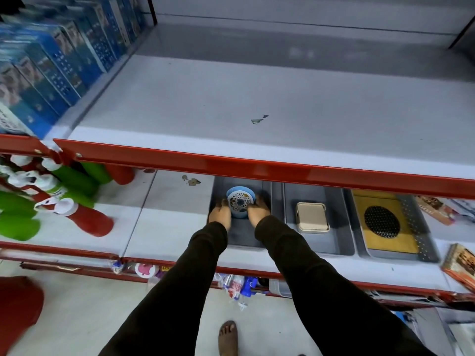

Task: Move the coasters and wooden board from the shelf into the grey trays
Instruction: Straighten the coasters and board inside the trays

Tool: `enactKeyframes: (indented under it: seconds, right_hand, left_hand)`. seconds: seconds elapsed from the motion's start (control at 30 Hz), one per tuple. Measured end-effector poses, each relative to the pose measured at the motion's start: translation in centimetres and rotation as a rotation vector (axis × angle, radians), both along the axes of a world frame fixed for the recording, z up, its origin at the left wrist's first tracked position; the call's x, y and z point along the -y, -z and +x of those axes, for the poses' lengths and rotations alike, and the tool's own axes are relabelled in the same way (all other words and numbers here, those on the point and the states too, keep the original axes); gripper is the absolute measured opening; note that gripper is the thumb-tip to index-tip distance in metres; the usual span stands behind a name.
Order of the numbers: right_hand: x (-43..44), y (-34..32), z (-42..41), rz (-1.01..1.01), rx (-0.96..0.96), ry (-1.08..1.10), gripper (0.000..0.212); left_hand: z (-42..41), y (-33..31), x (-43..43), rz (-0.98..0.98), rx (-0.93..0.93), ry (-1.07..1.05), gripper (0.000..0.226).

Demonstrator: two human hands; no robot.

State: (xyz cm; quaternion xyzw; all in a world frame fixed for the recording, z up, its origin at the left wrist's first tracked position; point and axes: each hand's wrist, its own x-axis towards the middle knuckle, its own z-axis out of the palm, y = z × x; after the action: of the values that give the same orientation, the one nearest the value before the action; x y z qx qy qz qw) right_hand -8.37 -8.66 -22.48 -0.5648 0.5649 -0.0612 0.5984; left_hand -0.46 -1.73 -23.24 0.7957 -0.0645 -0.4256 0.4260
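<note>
Three grey trays sit side by side on the lower shelf. In the left tray [241,235] a round blue coaster set [240,201] with a patterned top stands between my hands. My left hand [220,211] grips its left side and my right hand [258,208] grips its right side. The middle tray [334,227] holds a beige square coaster stack [311,217]. The right tray [421,227] holds a wooden board [377,222] with a black round perforated mat [382,221] lying on it.
The upper shelf [257,104] with its red front lip [257,167] overhangs the trays' far ends. Blue boxes [51,60] line its left side. Green and red bottles [64,201] lie left of the trays; packaged goods [460,263] lie at right.
</note>
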Motion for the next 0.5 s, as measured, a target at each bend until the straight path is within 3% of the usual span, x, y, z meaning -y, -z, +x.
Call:
enactKeyframes:
  seconds: [0.17, 0.27, 0.4, 0.5]
  right_hand:
    - [0.3, 0.2, -0.4, -0.022, 0.016, -0.057, 0.036]
    - [0.1, -0.8, -0.5, -0.023, -0.005, -0.09, 0.048]
    - [-0.5, -3.5, -2.7, -0.184, 0.07, 0.004, 0.053]
    - [-0.3, -5.0, -6.4, -0.409, 0.05, 0.05, 0.04]
  left_hand:
    - [-0.4, -0.5, 0.3, -0.013, -0.014, -0.033, 0.05]
    - [-0.8, -1.3, 0.3, 0.008, 0.0, -0.037, 0.053]
    - [-2.9, -3.1, 0.8, 0.1, 0.212, -0.021, 0.052]
    - [-6.8, -5.7, 2.2, -0.029, 0.427, 0.102, 0.04]
